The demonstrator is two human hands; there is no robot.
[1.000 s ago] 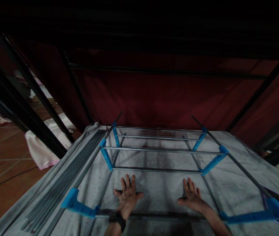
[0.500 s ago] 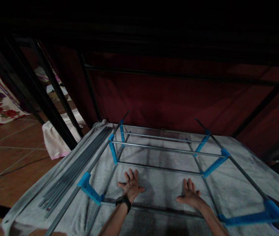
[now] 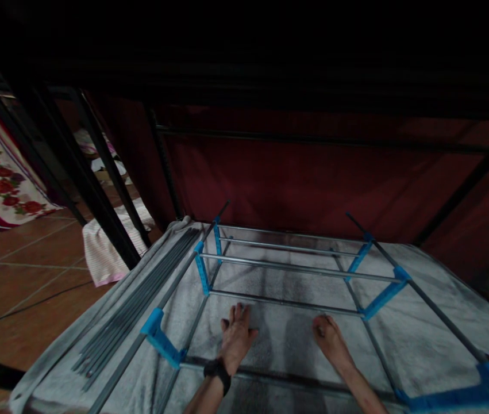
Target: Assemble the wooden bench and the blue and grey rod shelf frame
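Observation:
A frame of grey metal tubes (image 3: 300,267) joined by blue plastic brackets (image 3: 203,275) lies on the grey blanket (image 3: 278,336). Between its tubes, my left hand (image 3: 236,336) is palm down with the fingers apart, holding nothing; a black watch (image 3: 218,374) is on that wrist. To its right, my right hand (image 3: 329,338) is over the blanket with thumb and fingers curled into a loose ring, and I see nothing in it. Both forearms cross above the nearest cross tube (image 3: 276,376). Another bracket (image 3: 162,339) stands left of my left hand.
A bundle of several loose grey tubes (image 3: 141,296) lies along the blanket's left side. Dark metal posts (image 3: 97,195) rise at the left, and a dark red cloth (image 3: 304,190) hangs behind. A striped cloth (image 3: 101,253) and a thin cable (image 3: 29,306) are by the tiled floor.
My right hand has gone from fingers stretched out to curled fingers. My left hand remains spread, shifted slightly right. The whole view has moved a little; the frame lies as before.

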